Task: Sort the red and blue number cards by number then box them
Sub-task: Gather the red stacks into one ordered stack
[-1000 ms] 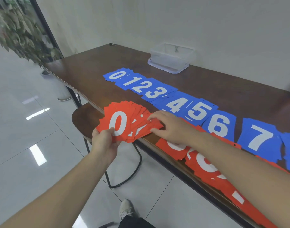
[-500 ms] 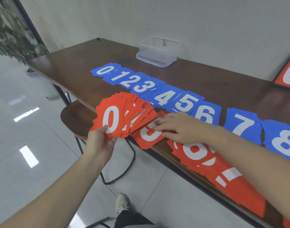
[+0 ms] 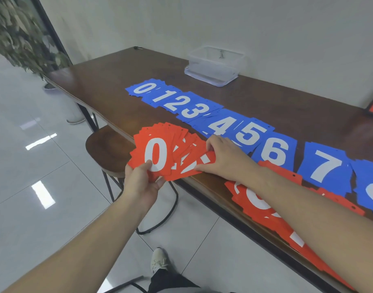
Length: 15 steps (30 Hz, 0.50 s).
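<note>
**Sorting stage: blue row laid, red cards part-gathered**

Left hand (image 3: 142, 180) grips a red fan (image 3: 170, 153), a 0 in front, off the table (image 3: 109, 81) edge; right hand (image 3: 223, 159) pinches the fan's last card. Loose red cards (image 3: 259, 204) on the near edge remain unsorted, their numerals largely hidden by the forearm. Beyond, blue cards (image 3: 213, 117) run 0 to 8, cut off at the frame. Farthest, the clear box (image 3: 215, 64), apparently empty: boxing not begun.
</note>
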Tool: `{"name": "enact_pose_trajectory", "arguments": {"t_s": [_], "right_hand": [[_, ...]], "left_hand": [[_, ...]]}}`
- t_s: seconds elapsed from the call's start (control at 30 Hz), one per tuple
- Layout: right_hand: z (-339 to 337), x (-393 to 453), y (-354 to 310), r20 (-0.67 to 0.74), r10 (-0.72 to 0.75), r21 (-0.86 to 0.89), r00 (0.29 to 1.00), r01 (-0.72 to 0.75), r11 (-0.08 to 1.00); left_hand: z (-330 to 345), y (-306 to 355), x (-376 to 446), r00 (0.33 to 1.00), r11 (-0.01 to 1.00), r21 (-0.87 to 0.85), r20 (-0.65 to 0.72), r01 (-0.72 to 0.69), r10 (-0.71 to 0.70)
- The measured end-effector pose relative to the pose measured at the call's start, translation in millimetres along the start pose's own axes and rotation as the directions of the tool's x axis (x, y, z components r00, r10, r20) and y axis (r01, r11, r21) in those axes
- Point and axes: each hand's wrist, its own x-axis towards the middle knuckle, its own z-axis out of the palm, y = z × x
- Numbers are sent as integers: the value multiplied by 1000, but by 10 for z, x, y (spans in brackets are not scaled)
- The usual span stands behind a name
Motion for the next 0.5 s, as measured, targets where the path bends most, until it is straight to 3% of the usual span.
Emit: {"name": "enact_pose_trajectory", "arguments": {"t_s": [0.3,0.4,0.5], "right_hand": [[41,53,-20,-2,56,182,998,-55,982],[-11,137,8,-13,184,443,983,-159,882],[-111,248,75,93,312,618,945,-301,727]], "left_hand": [[76,141,13,994,984,145,30,-104,101],[141,239,63,982,958,220,69,-187,175],[213,327,113,959,919,285,152,-274,238]]}}
